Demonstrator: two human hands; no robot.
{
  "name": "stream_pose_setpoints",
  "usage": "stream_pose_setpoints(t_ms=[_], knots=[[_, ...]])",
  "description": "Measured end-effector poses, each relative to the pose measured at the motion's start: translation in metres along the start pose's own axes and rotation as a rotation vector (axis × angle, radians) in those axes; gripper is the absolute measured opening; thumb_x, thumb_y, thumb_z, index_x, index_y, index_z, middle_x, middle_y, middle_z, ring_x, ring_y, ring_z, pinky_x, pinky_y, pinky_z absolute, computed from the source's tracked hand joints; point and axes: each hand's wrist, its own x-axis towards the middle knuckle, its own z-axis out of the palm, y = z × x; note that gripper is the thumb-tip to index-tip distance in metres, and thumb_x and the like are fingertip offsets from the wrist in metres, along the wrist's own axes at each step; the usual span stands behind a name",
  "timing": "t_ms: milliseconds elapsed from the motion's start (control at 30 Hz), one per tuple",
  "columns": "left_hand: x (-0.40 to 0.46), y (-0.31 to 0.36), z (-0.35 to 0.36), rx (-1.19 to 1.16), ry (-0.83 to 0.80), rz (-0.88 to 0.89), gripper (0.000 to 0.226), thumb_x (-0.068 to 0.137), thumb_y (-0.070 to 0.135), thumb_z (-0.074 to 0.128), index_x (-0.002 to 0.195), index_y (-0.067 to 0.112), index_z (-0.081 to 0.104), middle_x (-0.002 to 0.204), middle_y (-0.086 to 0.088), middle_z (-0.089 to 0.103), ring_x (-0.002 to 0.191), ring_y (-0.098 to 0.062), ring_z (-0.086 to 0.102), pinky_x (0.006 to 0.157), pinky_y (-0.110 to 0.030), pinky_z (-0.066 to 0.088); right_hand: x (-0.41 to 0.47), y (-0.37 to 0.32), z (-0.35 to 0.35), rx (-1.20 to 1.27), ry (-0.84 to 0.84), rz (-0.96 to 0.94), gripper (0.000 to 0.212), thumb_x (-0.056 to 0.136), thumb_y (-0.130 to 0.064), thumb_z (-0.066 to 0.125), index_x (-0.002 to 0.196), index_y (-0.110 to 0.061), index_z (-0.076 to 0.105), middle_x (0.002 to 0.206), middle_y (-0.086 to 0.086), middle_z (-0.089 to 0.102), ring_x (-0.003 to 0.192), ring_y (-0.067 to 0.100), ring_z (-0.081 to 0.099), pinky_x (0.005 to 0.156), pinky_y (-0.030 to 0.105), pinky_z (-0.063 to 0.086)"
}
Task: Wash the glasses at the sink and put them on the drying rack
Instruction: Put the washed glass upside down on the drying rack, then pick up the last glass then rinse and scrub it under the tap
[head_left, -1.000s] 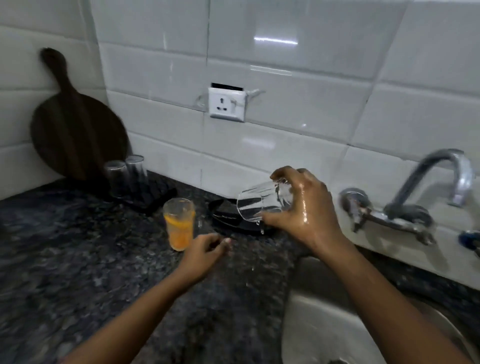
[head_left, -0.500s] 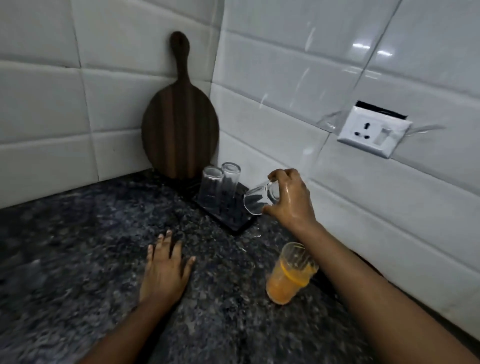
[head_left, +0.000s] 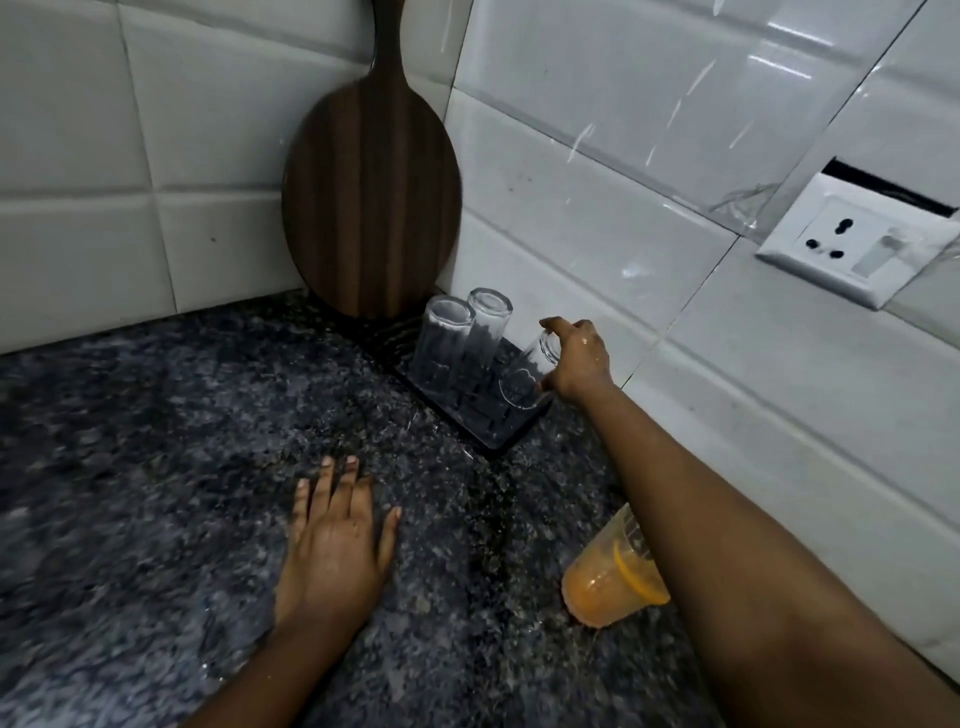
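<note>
**Third glass coming down on the rack**

The clear glass (head_left: 527, 376) is in my right hand (head_left: 579, 364), fingers and thumb curled round its base end, the mouth tilted down and toward me; it is now over the near end of the dark drying rack (head_left: 488, 421), its rim very near the grid, though I cannot tell if it touches already. Half a second ago I held it higher, beside the rack; now it has come lower and inside the rack's edge. Just behind it two washed glasses (head_left: 460, 343) stand upside down, side by side; so I judge this one is nearly placed, and I must only turn it fully upside down and let go without knocking its neighbours.

My left hand (head_left: 335, 540) lies flat on the counter (head_left: 130, 467), fingers straight and a little spread, holding nothing, as it did a moment before.

Under my right forearm stands the cup of orange liquid (head_left: 608, 582); I think it is the next to wash.

The counter is dark speckled stone, wet in places; a round wooden board (head_left: 371, 197) leans in the corner of the white tiled walls; a wall socket (head_left: 852, 241) sits at the right.
</note>
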Motion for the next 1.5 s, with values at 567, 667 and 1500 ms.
stream_pose_setpoints(t_ms=[567,667,1500], knots=[[0.001,-0.007,0.008,0.107,0.035,0.146,0.055,0.092,0.039,0.022,0.115,0.009,0.061,0.123,-0.008,0.062,0.132,-0.027,0.043,0.111,-0.036,0.014,-0.06,-0.011,-0.03,0.194,-0.001,0.076,0.065,0.079,-0.021,0.071,0.135,-0.008,0.041,0.134,0.02,0.041,0.123,0.033,0.043,0.099,0.032,0.036],[0.001,-0.009,0.01,0.109,0.107,0.193,0.041,0.092,0.032,0.03,0.107,0.011,0.061,0.115,-0.007,0.065,0.128,-0.026,0.048,0.109,-0.036,0.016,-0.118,-0.007,-0.061,0.206,-0.002,0.047,0.069,0.074,-0.04,0.075,0.13,-0.01,0.048,0.136,0.015,0.04,0.126,0.029,0.04,0.1,0.033,0.037],[-0.154,0.201,0.019,-0.439,-0.107,0.452,0.029,0.093,0.032,0.049,0.083,0.006,0.056,0.074,-0.011,0.066,0.069,-0.027,0.062,0.06,-0.04,0.048,-0.396,0.203,-0.112,0.427,0.426,0.209,0.063,0.05,-0.059,0.079,0.041,-0.013,0.038,0.038,-0.004,0.033,0.039,0.008,0.033,0.041,0.019,0.025]])
